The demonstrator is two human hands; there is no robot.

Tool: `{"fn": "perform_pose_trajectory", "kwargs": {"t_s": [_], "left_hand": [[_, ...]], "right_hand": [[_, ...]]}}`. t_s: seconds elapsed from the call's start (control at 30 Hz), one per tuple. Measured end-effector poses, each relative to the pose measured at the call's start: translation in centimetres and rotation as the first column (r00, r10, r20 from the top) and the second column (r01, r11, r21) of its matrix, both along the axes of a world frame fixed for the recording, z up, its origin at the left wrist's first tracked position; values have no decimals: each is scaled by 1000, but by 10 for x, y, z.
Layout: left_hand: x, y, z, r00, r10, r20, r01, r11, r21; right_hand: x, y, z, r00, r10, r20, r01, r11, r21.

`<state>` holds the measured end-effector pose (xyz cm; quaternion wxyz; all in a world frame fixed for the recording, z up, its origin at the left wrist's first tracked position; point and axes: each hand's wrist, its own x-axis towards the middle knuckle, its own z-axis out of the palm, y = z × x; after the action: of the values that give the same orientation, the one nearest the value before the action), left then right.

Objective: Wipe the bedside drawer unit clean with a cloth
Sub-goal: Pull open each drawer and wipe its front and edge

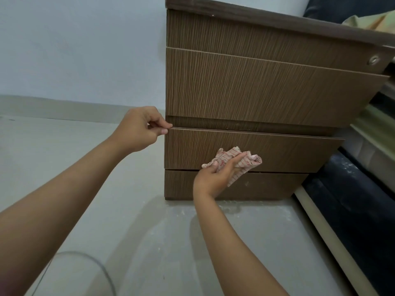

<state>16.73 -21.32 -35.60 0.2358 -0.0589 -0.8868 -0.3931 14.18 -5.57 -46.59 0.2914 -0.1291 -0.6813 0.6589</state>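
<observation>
A brown wood-grain bedside drawer unit (256,88) stands on the floor against a pale blue wall. Its third drawer front (288,152) is pulled slightly out, leaving a dark gap above it. My left hand (139,129) pinches the top left corner of that drawer front between thumb and forefinger. My right hand (215,176) presses a crumpled white cloth with red stripes (245,159) flat against the lower part of the same drawer front, near its bottom edge. A round metal lock (374,60) sits at the right end of the top drawer.
A bed frame with a dark mattress edge (352,199) and a pale rail runs along the right of the unit. Bedding (372,21) lies beyond the unit's top. The grey floor (149,231) in front shows white dust marks. A curved clear object (85,265) sits at bottom left.
</observation>
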Motion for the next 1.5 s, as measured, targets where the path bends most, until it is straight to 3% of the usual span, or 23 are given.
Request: {"fn": "perform_pose_trajectory", "kwargs": {"t_s": [0.17,0.43,1.4,1.5], "left_hand": [[2,4,-6,998,23,-66,-23,1000,3],[4,11,-15,986,50,-158,-50,999,7],[5,16,-54,915,123,-384,-226,945,-237],[19,21,-80,929,40,-367,-171,928,-332]], "right_hand": [[-8,28,5,997,-79,-19,78,996,-43],[-19,44,5,1000,-25,11,26,997,-70],[-39,62,4,995,-31,94,36,998,-51],[-41,63,2,994,-26,106,30,999,-33]]}}
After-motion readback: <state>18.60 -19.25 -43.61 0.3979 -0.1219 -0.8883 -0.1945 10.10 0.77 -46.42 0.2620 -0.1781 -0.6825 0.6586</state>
